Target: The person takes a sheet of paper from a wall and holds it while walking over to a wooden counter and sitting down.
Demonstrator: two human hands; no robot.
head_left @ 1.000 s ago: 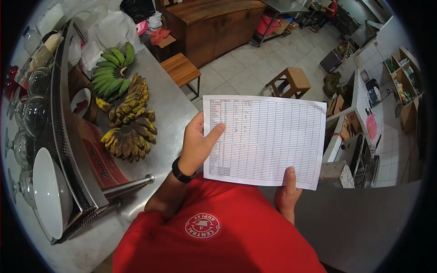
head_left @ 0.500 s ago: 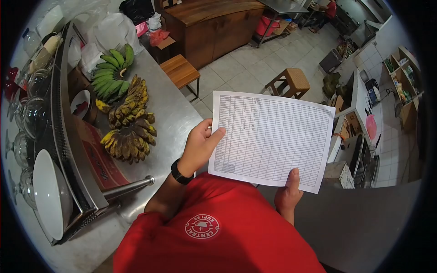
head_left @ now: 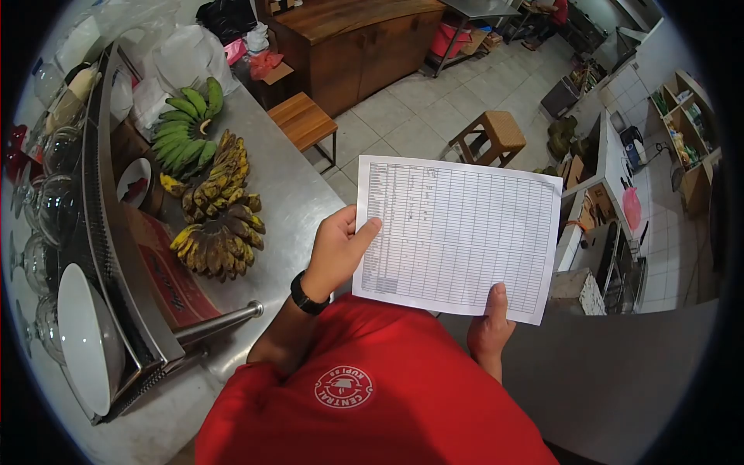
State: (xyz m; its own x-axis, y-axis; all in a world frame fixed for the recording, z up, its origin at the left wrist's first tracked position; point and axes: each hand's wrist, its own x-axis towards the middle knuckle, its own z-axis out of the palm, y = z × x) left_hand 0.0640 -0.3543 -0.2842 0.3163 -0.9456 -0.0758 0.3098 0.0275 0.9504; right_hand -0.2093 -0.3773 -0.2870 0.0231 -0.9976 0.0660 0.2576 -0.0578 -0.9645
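Note:
A white sheet of paper (head_left: 457, 240) printed with a table of rows and columns is held up in front of my red shirt. My left hand (head_left: 341, 252), with a black watch at the wrist, pinches its left edge, thumb on top. At the bottom edge, towards the right, my right hand (head_left: 492, 329) grips the sheet with the thumb on the front and the fingers hidden behind. Small marks fill some of the left columns; the writing is too small to read.
On the steel counter (head_left: 291, 209) to my left lie green bananas (head_left: 182, 136) and browned yellow bananas (head_left: 221, 240). A metal rack (head_left: 116, 256) holds glassware and a white bowl (head_left: 85, 341). Ahead stand a wooden stool (head_left: 302, 120) and a woven stool (head_left: 496, 133). Far back, a person (head_left: 552, 23) is partly visible.
The sheet has shifted slightly left in view, its right side most. Both hands keep the same hold, and the surroundings have shifted only a little with the camera.

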